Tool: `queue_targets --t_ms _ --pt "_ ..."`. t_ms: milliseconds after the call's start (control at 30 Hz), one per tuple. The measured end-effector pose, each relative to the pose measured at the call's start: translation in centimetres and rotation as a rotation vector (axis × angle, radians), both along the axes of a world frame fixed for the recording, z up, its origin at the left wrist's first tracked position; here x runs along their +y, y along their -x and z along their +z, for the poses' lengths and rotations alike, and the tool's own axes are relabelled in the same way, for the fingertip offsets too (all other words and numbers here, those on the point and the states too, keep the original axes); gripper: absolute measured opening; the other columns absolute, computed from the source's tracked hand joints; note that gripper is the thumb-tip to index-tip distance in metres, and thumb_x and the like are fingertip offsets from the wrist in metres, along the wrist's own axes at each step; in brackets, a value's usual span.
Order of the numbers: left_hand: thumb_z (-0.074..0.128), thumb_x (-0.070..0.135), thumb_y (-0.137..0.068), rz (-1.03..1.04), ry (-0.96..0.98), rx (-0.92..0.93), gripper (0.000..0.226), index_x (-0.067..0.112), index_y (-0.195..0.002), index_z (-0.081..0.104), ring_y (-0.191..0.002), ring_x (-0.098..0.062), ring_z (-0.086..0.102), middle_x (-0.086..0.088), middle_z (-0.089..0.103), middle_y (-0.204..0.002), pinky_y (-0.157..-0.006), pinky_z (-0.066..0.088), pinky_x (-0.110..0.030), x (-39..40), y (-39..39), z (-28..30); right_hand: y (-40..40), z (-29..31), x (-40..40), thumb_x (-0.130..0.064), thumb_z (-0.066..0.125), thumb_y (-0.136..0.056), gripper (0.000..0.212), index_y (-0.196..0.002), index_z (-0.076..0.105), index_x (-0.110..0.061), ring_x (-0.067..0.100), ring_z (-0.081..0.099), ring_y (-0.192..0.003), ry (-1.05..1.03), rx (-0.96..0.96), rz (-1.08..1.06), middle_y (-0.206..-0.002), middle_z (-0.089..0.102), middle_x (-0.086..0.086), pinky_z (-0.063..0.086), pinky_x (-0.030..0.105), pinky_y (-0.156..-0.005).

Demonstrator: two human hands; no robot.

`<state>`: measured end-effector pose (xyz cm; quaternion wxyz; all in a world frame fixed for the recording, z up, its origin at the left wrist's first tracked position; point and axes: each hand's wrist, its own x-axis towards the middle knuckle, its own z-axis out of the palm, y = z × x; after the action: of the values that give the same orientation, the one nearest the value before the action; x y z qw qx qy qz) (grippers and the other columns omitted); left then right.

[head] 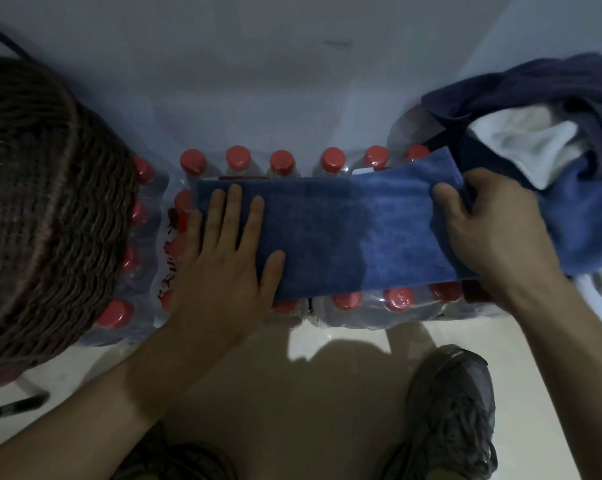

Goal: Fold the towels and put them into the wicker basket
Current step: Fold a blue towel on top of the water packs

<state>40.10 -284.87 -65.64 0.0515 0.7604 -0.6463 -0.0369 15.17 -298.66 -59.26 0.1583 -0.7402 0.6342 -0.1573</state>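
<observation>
The job looks only partly done. One blue towel (327,233) is already folded into a long strip and lies flat on top of packs of bottles (330,161) with red caps. It still needs more folds, I think, and it is not in the basket (40,202) yet. The basket stands at the left, just beside the strip, and the picture is too dark and the angle too poor to tell if anything is in it. More towels wait in a pile (552,133) at the right, dark blue, white and light blue, all still messy. The left hand (223,258) lies flat with straight fingers, pressing down the left end of the strip. The right hand (483,220) has curled fingers and holds the right end of the strip. So the towel stretches between the two hands.
</observation>
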Motion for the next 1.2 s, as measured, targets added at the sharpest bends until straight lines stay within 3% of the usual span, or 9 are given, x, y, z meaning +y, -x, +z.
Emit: queue_targets --t_ms 133,233,333,433,600,800,933,1100,1200 --pt "0.018 0.052 -0.099 -0.003 0.000 0.031 0.069 0.008 -0.154 0.017 -0.148 -0.032 0.010 -0.020 0.016 -0.159 -0.119 0.013 -0.054 0.1 0.0 -0.2 -1.6 3.2 0.3 -0.040 0.057 -0.095 0.035 -0.085 0.062 -0.007 0.027 0.058 -0.066 -0.079 -0.172 0.071 -0.069 0.063 0.008 0.039 0.038 -0.055" --pt "0.020 0.054 -0.098 0.004 0.026 0.118 0.070 0.012 -0.154 0.019 -0.149 -0.027 0.007 -0.014 0.015 -0.160 -0.120 0.010 -0.050 0.1 0.0 0.1 -4.3 5.3 1.4 -0.037 0.063 -0.092 0.026 -0.084 0.066 -0.012 0.016 0.062 -0.058 -0.201 -0.457 0.148 -0.069 0.069 0.005 0.048 0.026 -0.052" --pt "0.040 0.047 -0.095 0.101 0.135 0.488 0.060 0.020 -0.148 0.036 -0.146 -0.013 0.018 -0.001 0.024 -0.159 -0.119 0.015 -0.034 0.1 -0.7 1.2 -7.6 5.8 2.3 -0.027 0.066 -0.092 0.017 -0.082 0.067 -0.013 0.002 0.062 -0.057 -0.330 -0.631 0.236 -0.066 0.068 -0.001 0.048 0.016 -0.051" --pt "0.060 0.024 -0.091 0.284 0.349 0.624 0.037 0.020 -0.127 0.054 -0.117 0.001 0.041 0.008 0.045 -0.134 -0.100 0.032 -0.009 1.0 -2.4 2.2 -10.8 4.6 2.2 -0.031 0.067 -0.091 0.015 -0.094 0.069 -0.017 0.010 0.072 -0.073 -0.488 -0.566 0.312 -0.082 0.074 0.002 0.060 0.028 -0.065" --pt "0.065 0.024 -0.088 0.392 0.235 0.543 0.035 0.020 -0.122 0.058 -0.088 -0.003 0.049 0.009 0.049 -0.107 -0.077 0.039 -0.018 2.3 -4.5 2.9 -15.7 2.0 3.2 -0.019 0.067 -0.091 0.010 -0.083 0.063 -0.020 0.004 0.069 -0.053 -0.619 -0.504 0.437 -0.061 0.071 -0.009 0.053 0.014 -0.050" --pt "0.051 0.028 -0.094 0.378 0.102 0.659 0.020 0.018 -0.086 0.066 -0.065 -0.006 0.061 0.004 0.068 -0.076 -0.060 0.049 -0.029 2.4 -5.7 3.6 -18.2 -1.1 4.9 -0.022 0.063 -0.096 0.014 -0.088 0.064 -0.011 0.021 0.073 -0.062 -0.749 -0.524 0.433 -0.068 0.073 0.011 0.062 0.033 -0.061" --pt "0.055 0.049 -0.085 0.400 0.018 0.655 0.020 0.030 -0.083 0.061 -0.061 0.006 0.056 0.018 0.060 -0.068 -0.052 0.044 -0.014 2.5 -6.0 3.6 -17.9 -1.4 5.2 -0.005 0.056 -0.097 0.021 -0.119 0.058 -0.005 0.020 0.075 -0.073 -0.848 -0.638 0.346 -0.081 0.073 0.007 0.062 0.029 -0.067" --pt "0.070 0.050 -0.074 0.346 0.004 0.541 0.035 0.025 -0.095 0.058 -0.066 0.004 0.055 0.018 0.058 -0.074 -0.056 0.049 -0.019 2.7 -5.8 3.4 -17.1 -0.3 4.9 -0.002 0.054 -0.096 0.033 -0.129 0.053 -0.006 0.019 0.073 -0.078 -0.812 -0.467 0.506 -0.098 0.069 0.008 0.062 0.032 -0.075" --pt "0.075 0.047 -0.074 0.353 -0.041 0.474 0.040 0.023 -0.098 0.055 -0.073 -0.012 0.060 0.009 0.064 -0.086 -0.066 0.055 -0.035 2.6 -5.7 3.5 -16.3 0.6 3.1 -0.015 0.062 -0.092 0.036 -0.127 0.058 -0.017 0.007 0.067 -0.076 -0.351 -0.290 0.569 -0.096 0.066 -0.008 0.054 0.013 -0.072"
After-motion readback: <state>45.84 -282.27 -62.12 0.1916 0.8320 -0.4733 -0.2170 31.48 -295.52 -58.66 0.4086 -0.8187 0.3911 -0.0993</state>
